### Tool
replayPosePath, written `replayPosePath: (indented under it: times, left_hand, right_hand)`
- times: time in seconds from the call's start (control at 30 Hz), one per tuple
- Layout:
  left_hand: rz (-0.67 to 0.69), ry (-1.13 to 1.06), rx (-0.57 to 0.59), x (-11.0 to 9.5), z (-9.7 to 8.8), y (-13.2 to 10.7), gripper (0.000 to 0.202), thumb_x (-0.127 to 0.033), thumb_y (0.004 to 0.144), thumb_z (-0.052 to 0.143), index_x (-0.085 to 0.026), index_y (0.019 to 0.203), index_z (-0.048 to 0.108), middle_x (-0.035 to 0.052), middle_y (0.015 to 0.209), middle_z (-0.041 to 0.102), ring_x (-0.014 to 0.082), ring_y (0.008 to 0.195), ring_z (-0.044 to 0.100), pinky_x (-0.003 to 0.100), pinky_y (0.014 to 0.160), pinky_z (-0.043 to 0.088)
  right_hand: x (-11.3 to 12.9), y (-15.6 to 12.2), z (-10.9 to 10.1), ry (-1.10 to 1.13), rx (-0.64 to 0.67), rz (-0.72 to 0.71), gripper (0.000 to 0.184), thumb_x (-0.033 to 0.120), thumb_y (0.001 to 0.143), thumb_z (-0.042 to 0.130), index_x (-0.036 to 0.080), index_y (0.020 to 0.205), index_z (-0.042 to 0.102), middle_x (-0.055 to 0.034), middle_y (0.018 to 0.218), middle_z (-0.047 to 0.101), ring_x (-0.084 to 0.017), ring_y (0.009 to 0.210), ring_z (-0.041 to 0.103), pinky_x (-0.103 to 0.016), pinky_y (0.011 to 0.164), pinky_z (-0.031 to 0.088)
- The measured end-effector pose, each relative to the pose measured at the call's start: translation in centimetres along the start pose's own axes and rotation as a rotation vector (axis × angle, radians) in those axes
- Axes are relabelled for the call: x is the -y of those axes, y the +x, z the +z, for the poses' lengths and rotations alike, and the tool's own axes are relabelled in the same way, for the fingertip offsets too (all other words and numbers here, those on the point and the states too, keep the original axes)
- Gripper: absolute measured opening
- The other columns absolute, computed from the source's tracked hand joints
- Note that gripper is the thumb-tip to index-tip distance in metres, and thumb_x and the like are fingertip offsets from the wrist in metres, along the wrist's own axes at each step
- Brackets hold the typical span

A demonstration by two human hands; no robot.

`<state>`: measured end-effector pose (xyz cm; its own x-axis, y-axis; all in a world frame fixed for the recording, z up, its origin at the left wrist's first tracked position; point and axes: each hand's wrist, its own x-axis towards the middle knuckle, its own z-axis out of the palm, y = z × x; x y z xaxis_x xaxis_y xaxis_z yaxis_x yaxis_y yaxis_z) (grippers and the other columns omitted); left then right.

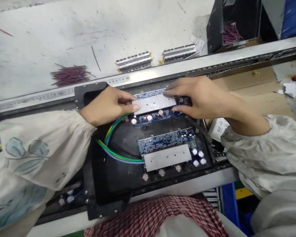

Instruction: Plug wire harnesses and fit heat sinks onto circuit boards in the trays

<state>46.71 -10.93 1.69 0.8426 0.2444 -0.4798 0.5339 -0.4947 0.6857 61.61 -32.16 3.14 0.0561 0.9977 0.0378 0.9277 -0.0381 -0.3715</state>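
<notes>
With the dial centred on the upper blue circuit board (150, 95), seen over the far part of a black tray (118, 177); cannot tell whether resting on its floor. Reaching in from eight o'clock with the left hand (105, 107), back upward, and pinching the nine o'clock end, with thumb flat on the upper aluminium plate (156, 102) and fingers curled by the corner. Reaching in from four o'clock with the right hand (199, 95), knuckles up, and gripping across the three o'clock end, with forefinger at the plate's far edge and thumb by its near edge. Lying between five and six o'clock in the same tray: the lower blue circuit board (165, 140), beside green, yellow and blue wires (125, 160). On the white worktop (138, 23), at ten o'clock, cut purple wires (70, 75).
</notes>
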Motion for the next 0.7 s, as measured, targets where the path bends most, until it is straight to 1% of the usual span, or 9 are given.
replayPosePath:
  times: [0.17,0.3,0.4,0.5,0.6,0.7]
  left_hand:
    - [0.0,0.048,-0.047,0.17,-0.07,0.04,0.039,-0.039,0.065,0.067,-0.014,0.095,0.071,0.0029,0.072,0.066,0.0141,0.064,0.06,0.027,0.065,0.051]
    - [0.032,0.067,-0.061,0.58,-0.15,0.06,0.041,-0.043,0.065,0.067,-0.014,0.094,0.071,0.0031,0.076,0.066,0.016,0.072,0.061,0.027,0.069,0.051]
    - [0.034,0.057,-0.047,0.78,-0.13,0.04,0.045,-0.047,0.064,0.067,-0.015,0.094,0.071,0.0034,0.076,0.067,0.0153,0.07,0.06,0.026,0.067,0.051]
    - [0.019,0.023,-0.013,0.74,-0.11,0.03,0.047,-0.05,0.064,0.065,-0.015,0.095,0.071,0.0036,0.075,0.067,0.014,0.065,0.059,0.025,0.063,0.051]
    - [0.001,0.01,0.021,0.52,-0.11,0.04,0.045,-0.049,0.065,0.065,-0.016,0.094,0.071,0.0039,0.074,0.067,0.0136,0.063,0.058,0.026,0.061,0.051]
    - [-0.014,-0.002,0.038,0.31,-0.12,0.04,0.043,-0.048,0.065,0.065,-0.017,0.095,0.071,0.0042,0.074,0.067,0.0137,0.061,0.058,0.027,0.059,0.051]
  right_hand:
    - [-0.13,0.77,0.17,-0.06,0.06,0.047,0.032,0.028,0.081,0.056,0.014,0.109,0.063,-0.0091,0.104,0.063,-0.025,0.096,0.058,-0.037,0.081,0.043]
    - [-0.51,0.98,0.08,-0.05,0.06,0.037,0.029,0.03,0.08,0.058,0.017,0.105,0.065,-0.0056,0.101,0.065,-0.024,0.096,0.058,-0.036,0.081,0.042]
    - [-0.8,0.96,0.08,-0.021,0.057,0.043,0.03,0.032,0.081,0.057,0.019,0.106,0.065,-0.004,0.098,0.066,-0.024,0.095,0.058,-0.037,0.08,0.041]
    - [-0.87,1.03,0.06,0.011,0.069,0.041,0.03,0.033,0.081,0.056,0.02,0.107,0.064,-0.0042,0.096,0.067,-0.024,0.094,0.058,-0.036,0.081,0.039]
    - [-0.65,1.13,0.09,0.006,0.082,0.042,0.027,0.03,0.081,0.055,0.022,0.106,0.065,-0.0044,0.092,0.067,-0.024,0.091,0.058,-0.036,0.08,0.039]
    - [-0.32,1.05,0.24,-0.021,0.074,0.054,0.026,0.026,0.081,0.054,0.022,0.104,0.064,-0.005,0.091,0.067,-0.024,0.088,0.057,-0.036,0.076,0.039]
